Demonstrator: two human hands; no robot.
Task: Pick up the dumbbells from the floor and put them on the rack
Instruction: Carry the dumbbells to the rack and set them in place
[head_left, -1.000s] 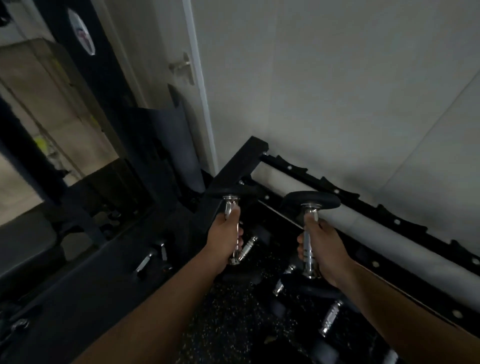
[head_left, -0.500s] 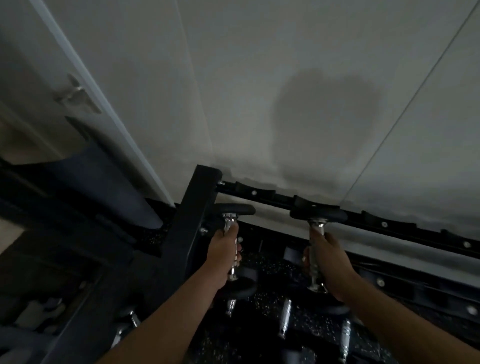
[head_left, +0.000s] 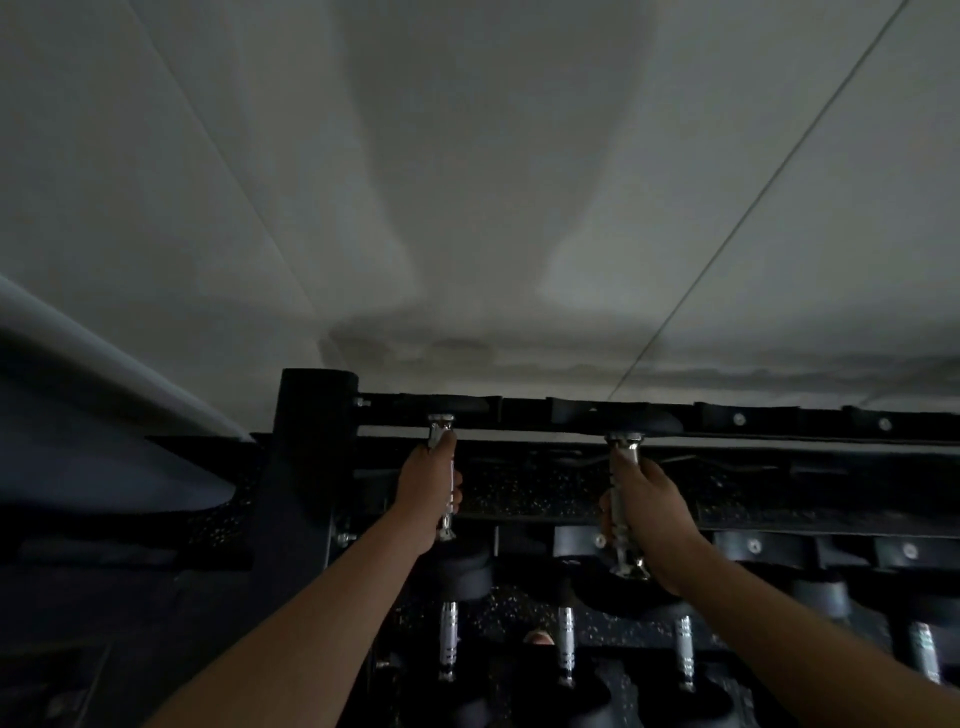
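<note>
My left hand (head_left: 428, 493) grips the chrome handle of a small black dumbbell (head_left: 457, 571), held pointing away from me. Its far head lies at the back rail of the black rack (head_left: 779, 421), close to the rack's left upright (head_left: 306, 467). My right hand (head_left: 649, 514) grips a second, slightly larger dumbbell (head_left: 626, 444) the same way, its far head against the back rail and its near head over the front rail (head_left: 753, 545). Whether either dumbbell rests on the rails I cannot tell.
Several more dumbbells (head_left: 566, 644) with chrome handles lie on the lower tier below my hands. A white wall (head_left: 519, 208) stands right behind the rack. Dark gym equipment (head_left: 104, 467) fills the left side.
Both hands have carried the dumbbells up and forward to the rack's top tier. The view has swung right and closer to the wall, so the door at left is gone.
</note>
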